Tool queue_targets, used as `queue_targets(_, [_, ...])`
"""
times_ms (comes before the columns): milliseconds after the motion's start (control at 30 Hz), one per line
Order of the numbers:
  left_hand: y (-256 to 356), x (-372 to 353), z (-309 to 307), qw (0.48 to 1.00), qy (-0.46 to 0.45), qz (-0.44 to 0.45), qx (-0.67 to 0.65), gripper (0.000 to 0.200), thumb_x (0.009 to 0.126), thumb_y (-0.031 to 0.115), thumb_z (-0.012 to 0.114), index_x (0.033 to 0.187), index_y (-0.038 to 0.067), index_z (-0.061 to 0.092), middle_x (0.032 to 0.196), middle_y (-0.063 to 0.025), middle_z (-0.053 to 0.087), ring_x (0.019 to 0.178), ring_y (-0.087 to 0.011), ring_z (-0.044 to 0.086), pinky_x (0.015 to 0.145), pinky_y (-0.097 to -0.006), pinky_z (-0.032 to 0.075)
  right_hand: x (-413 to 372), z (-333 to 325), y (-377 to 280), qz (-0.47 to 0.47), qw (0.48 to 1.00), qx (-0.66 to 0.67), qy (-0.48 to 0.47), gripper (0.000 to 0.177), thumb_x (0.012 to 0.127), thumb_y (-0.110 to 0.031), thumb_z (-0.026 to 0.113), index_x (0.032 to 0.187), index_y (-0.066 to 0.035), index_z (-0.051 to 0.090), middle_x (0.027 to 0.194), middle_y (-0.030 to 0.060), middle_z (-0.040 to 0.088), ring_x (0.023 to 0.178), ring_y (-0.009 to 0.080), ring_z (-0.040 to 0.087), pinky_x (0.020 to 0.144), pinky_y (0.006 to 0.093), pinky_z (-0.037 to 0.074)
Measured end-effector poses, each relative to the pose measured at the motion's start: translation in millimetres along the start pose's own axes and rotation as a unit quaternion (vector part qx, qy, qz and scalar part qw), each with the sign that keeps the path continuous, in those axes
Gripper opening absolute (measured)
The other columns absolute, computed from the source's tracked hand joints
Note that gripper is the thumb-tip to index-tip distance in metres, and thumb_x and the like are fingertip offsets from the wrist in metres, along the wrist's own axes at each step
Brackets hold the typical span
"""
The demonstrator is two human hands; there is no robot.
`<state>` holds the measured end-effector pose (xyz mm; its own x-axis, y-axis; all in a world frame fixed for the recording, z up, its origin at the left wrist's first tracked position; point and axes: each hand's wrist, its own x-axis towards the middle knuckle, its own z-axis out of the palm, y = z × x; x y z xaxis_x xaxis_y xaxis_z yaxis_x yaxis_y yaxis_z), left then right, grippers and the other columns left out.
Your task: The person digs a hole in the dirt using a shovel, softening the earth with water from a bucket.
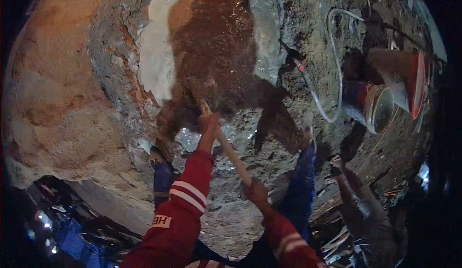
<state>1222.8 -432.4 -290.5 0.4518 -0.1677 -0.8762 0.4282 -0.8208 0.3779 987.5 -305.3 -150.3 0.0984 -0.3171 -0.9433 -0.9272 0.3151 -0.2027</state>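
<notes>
I hold a long wooden handle (233,158) slanting away from me over wet, muddy ground. My left hand (209,122) wraps round it near its far end. Farther back, my right hand (255,191) is closed on the near end. Whatever head the tool has is lost in the dark mud, so its kind does not show. Beyond my left hand lies a dark brown wet patch (214,46), with a pale grey, smooth strip (158,58) along its left side. Both forearms are in red sleeves with white stripes.
My feet stand either side of the mud. On the right lie a clear hose (333,42) with a red fitting (300,66), a bucket-like container (380,105) on its side, and a larger red-rimmed one (402,78). Another person (363,205) is at lower right. Dry-looking soil (57,85) rises left.
</notes>
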Motion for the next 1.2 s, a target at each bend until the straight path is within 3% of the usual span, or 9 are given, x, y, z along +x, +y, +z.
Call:
queue_targets(67, [-29.6, 73.8, 3.2, 0.981, 0.035, 0.098, 0.164, 0.038, 0.070, 0.017, 0.065, 0.092, -0.011, 0.053, 0.070, -0.0162, 0.060, 0.061, -0.0273, 0.061, 0.055, -0.0372, 0.048, 56.1, 36.2, 12.9, -0.005, 0.997, 0.027, 0.066, 0.041, 0.077, -0.024, 0.057, 0.106, 0.003, 0.049, 0.088, 0.0240, 0.059, 0.081, 0.0415, 0.057, 0.071, 0.0488, 0.045])
queue_targets(267, [141.0, 131.1, 5.6, 0.941, 0.132, 0.282, 0.131, 0.057, 0.073, 0.026, 0.070, 0.110, -0.010, 0.046, 0.102, -0.0213, 0.055, 0.095, -0.0287, 0.056, 0.078, -0.0376, 0.045, 175.0, -2.1, -91.0, -0.136, 0.974, 0.105, 0.149, 0.039, 0.078, -0.022, 0.058, 0.105, 0.003, 0.048, 0.087, 0.0261, 0.058, 0.081, 0.0429, 0.057, 0.068, 0.0477, 0.046])
queue_targets(300, [187.9, 115.4, 9.7, 0.896, 0.141, 0.413, 0.089, 0.033, 0.073, 0.027, 0.071, 0.073, -0.001, 0.053, 0.058, -0.0081, 0.055, 0.047, -0.0165, 0.054, 0.042, -0.0305, 0.042, 192.3, -17.4, -117.4, -0.171, 0.961, 0.131, 0.176, 0.032, 0.079, -0.018, 0.056, 0.103, 0.003, 0.049, 0.078, 0.0238, 0.058, 0.074, 0.0437, 0.056, 0.065, 0.0477, 0.045])
queue_targets(333, [219.7, 149.6, 16.3, 0.876, 0.133, 0.461, 0.054, 0.031, 0.075, 0.025, 0.069, 0.074, 0.000, 0.051, 0.059, -0.0074, 0.055, 0.046, -0.0156, 0.054, 0.042, -0.0296, 0.043, 193.1, -46.9, -150.4, -0.240, 0.939, 0.150, 0.197, 0.042, 0.075, -0.020, 0.062, 0.108, 0.001, 0.047, 0.089, 0.0253, 0.058, 0.082, 0.0432, 0.056, 0.067, 0.0471, 0.046])
queue_targets(367, [263.9, 86.3, 21.3, 0.925, 0.021, 0.378, 0.038, 0.031, 0.076, 0.028, 0.066, 0.079, 0.000, 0.053, 0.062, -0.0074, 0.055, 0.045, -0.0164, 0.054, 0.043, -0.0296, 0.044, 186.5, -79.6, -187.6, -0.141, 0.930, 0.330, 0.075, 0.042, 0.076, -0.023, 0.062, 0.107, 0.000, 0.047, 0.089, 0.0255, 0.058, 0.082, 0.0423, 0.057, 0.067, 0.0474, 0.046])
queue_targets(500, [273.7, 141.9, 51.0, 0.835, 0.158, 0.451, 0.273, 0.030, 0.077, 0.026, 0.063, 0.081, -0.003, 0.057, 0.069, -0.0120, 0.060, 0.049, -0.0208, 0.058, 0.045, -0.0301, 0.046, 235.0, -117.2, -247.0, -0.275, 0.923, 0.124, 0.241, 0.038, 0.074, -0.020, 0.061, 0.101, 0.004, 0.047, 0.084, 0.0264, 0.059, 0.079, 0.0435, 0.058, 0.066, 0.0482, 0.047])
queue_targets(533, [270.0, 127.3, 53.2, 0.887, 0.100, 0.379, 0.242, 0.041, 0.070, 0.031, 0.063, 0.094, -0.003, 0.056, 0.078, -0.0164, 0.062, 0.075, -0.0300, 0.063, 0.067, -0.0421, 0.048, 233.0, -111.2, -250.9, -0.273, 0.923, 0.122, 0.241, 0.038, 0.074, -0.020, 0.061, 0.101, 0.004, 0.047, 0.084, 0.0264, 0.059, 0.079, 0.0435, 0.058, 0.066, 0.0482, 0.047])
queue_targets(700, [207.7, 229.8, 63.8, 0.922, 0.067, 0.310, 0.223, 0.041, 0.071, 0.025, 0.063, 0.096, -0.006, 0.053, 0.081, -0.0192, 0.060, 0.074, -0.0307, 0.062, 0.066, -0.0391, 0.048, 188.8, -114.2, -235.8, -0.149, 0.962, 0.111, 0.198, 0.033, 0.073, -0.016, 0.059, 0.095, 0.004, 0.046, 0.081, 0.0290, 0.058, 0.078, 0.0446, 0.058, 0.066, 0.0487, 0.048])
queue_targets(1200, [1.0, 36.4, 17.2, 0.940, 0.037, 0.164, 0.298, 0.041, 0.066, 0.013, 0.062, 0.099, -0.006, 0.050, 0.092, -0.0236, 0.057, 0.085, -0.0361, 0.059, 0.072, -0.0407, 0.047, 38.7, 27.2, -116.7, -0.068, 0.981, 0.083, 0.162, 0.038, 0.072, -0.022, 0.063, 0.091, 0.007, 0.047, 0.074, 0.0264, 0.057, 0.072, 0.0439, 0.058, 0.063, 0.0488, 0.047])
